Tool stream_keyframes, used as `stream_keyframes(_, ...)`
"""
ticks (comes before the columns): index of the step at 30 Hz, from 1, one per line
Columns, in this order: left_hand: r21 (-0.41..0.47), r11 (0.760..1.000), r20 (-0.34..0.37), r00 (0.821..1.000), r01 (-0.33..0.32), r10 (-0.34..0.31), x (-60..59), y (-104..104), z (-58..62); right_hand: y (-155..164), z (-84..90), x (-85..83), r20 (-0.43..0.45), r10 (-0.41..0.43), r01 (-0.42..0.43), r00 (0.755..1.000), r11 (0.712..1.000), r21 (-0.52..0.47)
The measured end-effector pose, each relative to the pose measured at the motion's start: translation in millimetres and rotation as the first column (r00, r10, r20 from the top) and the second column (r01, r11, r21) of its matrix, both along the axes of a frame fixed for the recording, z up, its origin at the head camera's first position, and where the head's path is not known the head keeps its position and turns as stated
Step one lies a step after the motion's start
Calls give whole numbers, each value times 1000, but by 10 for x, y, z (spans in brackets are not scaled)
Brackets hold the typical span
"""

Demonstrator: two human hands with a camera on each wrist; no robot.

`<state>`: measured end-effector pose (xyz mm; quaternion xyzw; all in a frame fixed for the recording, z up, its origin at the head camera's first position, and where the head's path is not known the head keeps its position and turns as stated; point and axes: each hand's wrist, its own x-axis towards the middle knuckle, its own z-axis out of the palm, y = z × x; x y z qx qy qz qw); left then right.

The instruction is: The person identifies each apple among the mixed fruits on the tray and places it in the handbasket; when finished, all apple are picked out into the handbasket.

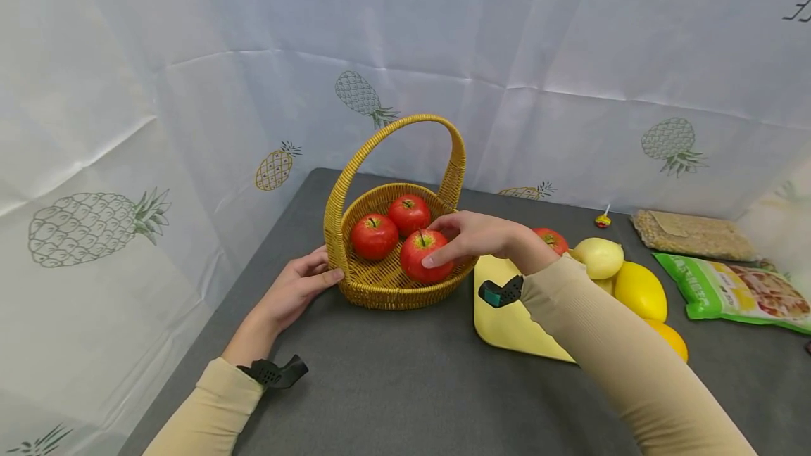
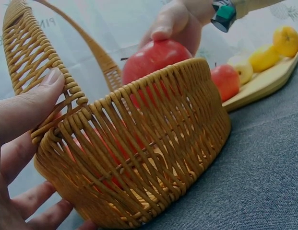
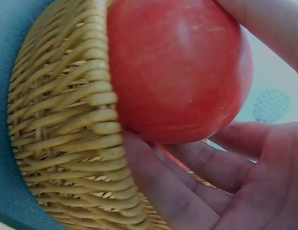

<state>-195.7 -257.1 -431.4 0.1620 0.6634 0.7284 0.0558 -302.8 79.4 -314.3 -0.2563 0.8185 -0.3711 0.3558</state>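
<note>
A yellow wicker basket with a tall arched handle stands on the grey table. My left hand holds its left end, the thumb lying over the base of the handle and the fingers against the outside. In my right hand is a red apple, gripped between thumb and fingers over the basket's right part. The right wrist view shows this apple just beyond the wicker rim. Two more red apples, a left one and a back one, lie inside the basket.
Right of the basket lies a pale yellow board. Another red apple, a pale round fruit or onion, a yellow fruit and an orange fruit sit there. Farther right are a lollipop, a brown pack and a green bag.
</note>
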Motion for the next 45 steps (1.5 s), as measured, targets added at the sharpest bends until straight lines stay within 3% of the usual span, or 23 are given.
stream_keyframes(9, -4, 1000, -2, 1000, 3, -3, 4, -4, 4, -57, 8, -47, 62, 68, -68, 996, 998, -1)
stream_keyframes(14, -3, 1000, -6, 1000, 6, -6, 1, 1, 9, -86, -18, -77, 54, 97, -98, 994, 995, 19)
stream_keyframes(24, 13, 1000, -19, 1000, 19, -19, -4, 2, 12, -205, -20, -124, -19, 166, -160, 986, 971, 179)
stream_keyframes(31, 11, 1000, -23, 1000, 21, -21, -9, -1, 12, -341, 3, -121, 60, 156, -164, 986, 968, 188)
stream_keyframes(38, 9, 1000, -11, 1000, 17, -17, -11, 3, 18, -414, -4, -143, -21, 201, -188, 979, 946, 265)
stream_keyframes(45, 5, 1000, -13, 1000, 16, -16, -8, 0, 6, -456, -34, -161, -38, 235, -215, 971, 933, 290)
